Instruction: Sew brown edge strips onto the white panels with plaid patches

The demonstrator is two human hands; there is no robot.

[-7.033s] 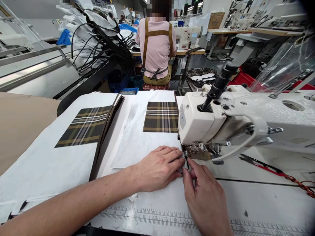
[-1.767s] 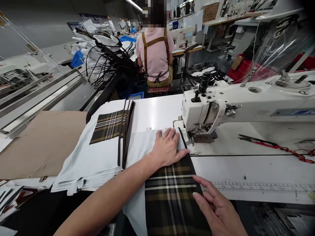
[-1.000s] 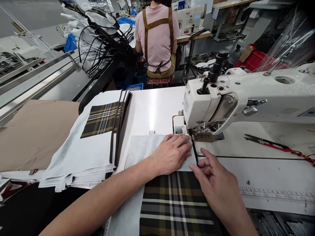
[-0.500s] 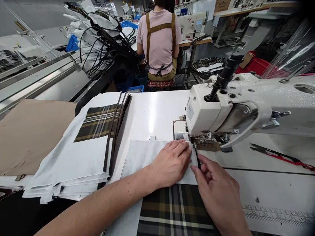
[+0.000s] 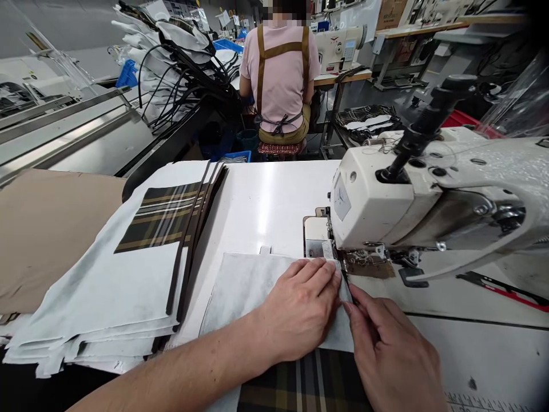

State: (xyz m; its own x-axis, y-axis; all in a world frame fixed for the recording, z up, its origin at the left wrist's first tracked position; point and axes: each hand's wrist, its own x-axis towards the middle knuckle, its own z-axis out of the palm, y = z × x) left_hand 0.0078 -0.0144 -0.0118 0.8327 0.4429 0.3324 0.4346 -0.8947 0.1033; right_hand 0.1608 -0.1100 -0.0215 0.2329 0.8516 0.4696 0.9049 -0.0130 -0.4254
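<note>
My left hand (image 5: 302,306) lies palm down on a white-backed fabric panel (image 5: 240,286), its fingertips just in front of the needle area of a white sewing machine (image 5: 373,200). At the panel's right edge, thumb and forefinger of my right hand (image 5: 390,346) pinch the fabric where a dark strip (image 5: 346,280) runs toward the presser foot. A plaid section (image 5: 300,383) in dark, olive and white shows below my left wrist. The needle itself is hidden behind the machine head.
Left of the panel lies a stack of white pieces (image 5: 124,292) with plaid patches and dark edging, beside tan fabric (image 5: 55,229). Red-handled snips (image 5: 506,289) rest at the right. Ahead, a person (image 5: 278,74) sits facing away, near a heap of white pieces with black cords (image 5: 180,68).
The view has shifted, so the machine looks larger and both hands sit lower in the picture. The hands keep nearly the same hold at the panel's right edge.
</note>
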